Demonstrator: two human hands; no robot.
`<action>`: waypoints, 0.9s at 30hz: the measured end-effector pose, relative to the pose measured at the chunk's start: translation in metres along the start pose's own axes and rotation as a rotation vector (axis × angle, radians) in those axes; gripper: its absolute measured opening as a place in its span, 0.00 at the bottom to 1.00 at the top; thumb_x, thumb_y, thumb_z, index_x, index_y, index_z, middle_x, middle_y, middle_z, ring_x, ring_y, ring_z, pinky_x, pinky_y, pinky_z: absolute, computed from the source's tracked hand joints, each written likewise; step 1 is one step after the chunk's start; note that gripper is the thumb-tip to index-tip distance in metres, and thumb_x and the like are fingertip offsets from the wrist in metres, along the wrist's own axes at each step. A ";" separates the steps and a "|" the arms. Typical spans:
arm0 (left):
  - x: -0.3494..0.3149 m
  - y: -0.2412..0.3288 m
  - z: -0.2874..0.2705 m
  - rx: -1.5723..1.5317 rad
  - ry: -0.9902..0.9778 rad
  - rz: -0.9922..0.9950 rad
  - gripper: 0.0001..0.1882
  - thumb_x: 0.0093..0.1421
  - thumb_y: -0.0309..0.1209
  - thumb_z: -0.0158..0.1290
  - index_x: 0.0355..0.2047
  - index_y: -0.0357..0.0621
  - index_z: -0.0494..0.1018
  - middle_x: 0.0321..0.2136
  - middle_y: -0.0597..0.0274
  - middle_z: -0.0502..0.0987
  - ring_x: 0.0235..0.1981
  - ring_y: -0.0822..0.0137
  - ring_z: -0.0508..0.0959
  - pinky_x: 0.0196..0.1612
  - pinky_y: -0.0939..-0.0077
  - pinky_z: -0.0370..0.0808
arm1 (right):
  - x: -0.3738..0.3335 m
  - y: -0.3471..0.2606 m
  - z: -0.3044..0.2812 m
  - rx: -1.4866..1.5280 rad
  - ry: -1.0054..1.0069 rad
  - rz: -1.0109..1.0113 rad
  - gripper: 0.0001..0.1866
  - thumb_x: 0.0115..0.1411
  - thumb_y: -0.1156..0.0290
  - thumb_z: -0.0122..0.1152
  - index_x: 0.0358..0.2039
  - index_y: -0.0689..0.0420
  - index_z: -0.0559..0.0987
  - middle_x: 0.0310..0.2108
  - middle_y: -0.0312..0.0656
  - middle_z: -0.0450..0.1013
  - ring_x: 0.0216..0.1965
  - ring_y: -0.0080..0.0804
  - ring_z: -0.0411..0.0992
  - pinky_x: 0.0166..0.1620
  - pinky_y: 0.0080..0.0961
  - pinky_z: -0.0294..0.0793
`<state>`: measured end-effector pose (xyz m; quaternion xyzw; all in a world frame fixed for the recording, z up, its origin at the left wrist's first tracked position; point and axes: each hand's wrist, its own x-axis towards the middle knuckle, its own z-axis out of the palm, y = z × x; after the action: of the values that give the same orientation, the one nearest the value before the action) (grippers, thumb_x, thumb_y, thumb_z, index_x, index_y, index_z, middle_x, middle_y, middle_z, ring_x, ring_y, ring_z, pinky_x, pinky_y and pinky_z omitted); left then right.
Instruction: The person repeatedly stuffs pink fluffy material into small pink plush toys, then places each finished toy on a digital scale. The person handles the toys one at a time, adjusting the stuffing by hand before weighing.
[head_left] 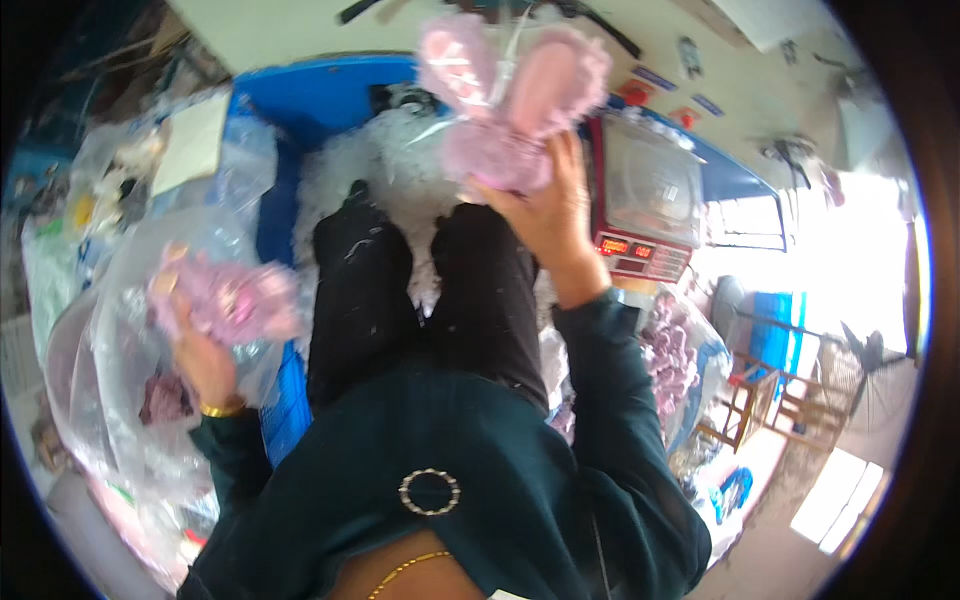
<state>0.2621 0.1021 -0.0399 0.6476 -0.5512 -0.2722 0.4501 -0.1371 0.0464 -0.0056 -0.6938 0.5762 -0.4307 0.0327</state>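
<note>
My right hand (556, 222) is closed on a fluffy pink plush rabbit head (495, 155), held up at the top middle. Its two long ears stand upright, and a white strip hangs by them. On the left, my left hand (207, 368) grips another pink plush piece (235, 302) with a brighter pink patch on it. That piece is over the mouth of a large clear plastic bag (112, 345). Inside the bag lies a dark pink plush piece (165, 398). Part of each hand's fingers is hidden by the plush.
White fluffy stuffing (345, 165) fills a blue bin (325, 80) ahead of my knees. A red digital scale (645, 255) with a clear tray stands at the right. Below it, a bag of pink plush pieces (668, 350) sits beside my right arm. Wooden stools (745, 410) stand farther right.
</note>
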 end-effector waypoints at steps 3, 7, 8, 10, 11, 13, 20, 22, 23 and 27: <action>0.008 0.010 0.032 -0.334 -0.186 -0.032 0.23 0.66 0.31 0.41 0.61 0.37 0.57 0.56 0.54 0.65 0.56 0.62 0.66 0.59 0.69 0.63 | -0.031 0.012 -0.036 -0.118 -0.190 -0.017 0.36 0.38 0.66 0.74 0.49 0.60 0.70 0.49 0.52 0.64 0.50 0.55 0.65 0.50 0.42 0.68; 0.017 0.029 0.070 -1.223 -0.373 -0.259 0.20 0.67 0.31 0.43 0.58 0.39 0.60 0.56 0.56 0.66 0.55 0.64 0.67 0.60 0.68 0.64 | -0.105 0.069 -0.124 -0.734 -0.724 0.305 0.26 0.40 0.60 0.73 0.38 0.59 0.77 0.35 0.52 0.73 0.39 0.49 0.72 0.43 0.40 0.72; 0.015 0.025 0.077 -1.188 -0.379 -0.299 0.21 0.66 0.30 0.44 0.58 0.39 0.60 0.56 0.56 0.66 0.55 0.64 0.67 0.60 0.67 0.64 | -0.118 0.075 -0.145 -0.771 -0.940 0.495 0.22 0.37 0.59 0.75 0.31 0.58 0.79 0.31 0.48 0.75 0.36 0.44 0.74 0.40 0.36 0.72; 0.017 0.039 0.100 -1.555 -0.356 -0.601 0.22 0.64 0.29 0.48 0.58 0.41 0.60 0.54 0.57 0.68 0.56 0.63 0.67 0.60 0.64 0.64 | -0.145 0.074 -0.169 -0.643 -0.996 0.512 0.22 0.33 0.57 0.77 0.27 0.57 0.81 0.29 0.43 0.77 0.33 0.39 0.75 0.38 0.31 0.73; 0.014 0.039 0.116 -1.510 -0.390 -0.556 0.22 0.63 0.28 0.48 0.57 0.41 0.61 0.54 0.57 0.68 0.56 0.63 0.67 0.60 0.63 0.64 | -0.152 0.078 -0.156 -0.302 -0.987 0.542 0.22 0.36 0.59 0.77 0.30 0.57 0.82 0.30 0.42 0.77 0.34 0.39 0.75 0.39 0.29 0.73; 0.002 0.037 0.139 -1.390 -0.448 -0.471 0.22 0.63 0.26 0.49 0.57 0.42 0.61 0.54 0.57 0.67 0.56 0.62 0.68 0.60 0.61 0.65 | -0.111 0.015 -0.089 0.272 -1.126 0.512 0.24 0.45 0.61 0.72 0.43 0.55 0.80 0.40 0.43 0.76 0.43 0.35 0.74 0.44 0.29 0.72; -0.006 0.074 0.163 -1.242 -0.967 -0.177 0.41 0.50 0.31 0.62 0.60 0.33 0.54 0.56 0.53 0.64 0.59 0.60 0.64 0.62 0.64 0.59 | -0.054 -0.016 0.032 1.876 0.097 0.969 0.25 0.67 0.55 0.45 0.59 0.54 0.64 0.50 0.43 0.69 0.47 0.35 0.70 0.49 0.31 0.72; -0.004 0.089 0.150 -1.248 -1.207 -0.173 0.56 0.38 0.43 0.71 0.60 0.29 0.53 0.58 0.51 0.62 0.60 0.61 0.63 0.62 0.66 0.57 | -0.047 -0.006 0.025 1.309 0.084 0.651 0.20 0.64 0.62 0.53 0.54 0.55 0.70 0.49 0.43 0.70 0.45 0.37 0.71 0.45 0.30 0.72; 0.002 0.088 0.154 -1.305 -1.313 -0.169 0.55 0.41 0.48 0.69 0.60 0.29 0.54 0.58 0.51 0.62 0.60 0.63 0.63 0.61 0.68 0.57 | -0.041 -0.003 0.017 0.916 0.033 0.462 0.18 0.61 0.62 0.56 0.50 0.55 0.72 0.45 0.43 0.71 0.42 0.37 0.72 0.42 0.32 0.72; 0.004 0.074 0.169 -0.910 -1.086 -0.331 0.20 0.60 0.32 0.55 0.50 0.36 0.68 0.49 0.62 0.71 0.51 0.71 0.69 0.52 0.73 0.66 | -0.007 -0.016 -0.010 0.376 -0.329 -0.030 0.16 0.50 0.62 0.67 0.37 0.55 0.76 0.33 0.42 0.75 0.31 0.38 0.74 0.32 0.36 0.72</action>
<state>0.0848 0.0509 -0.0496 0.2447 -0.4240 -0.8220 0.2909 -0.1304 0.0621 0.0053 -0.7450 0.4622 -0.4119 0.2484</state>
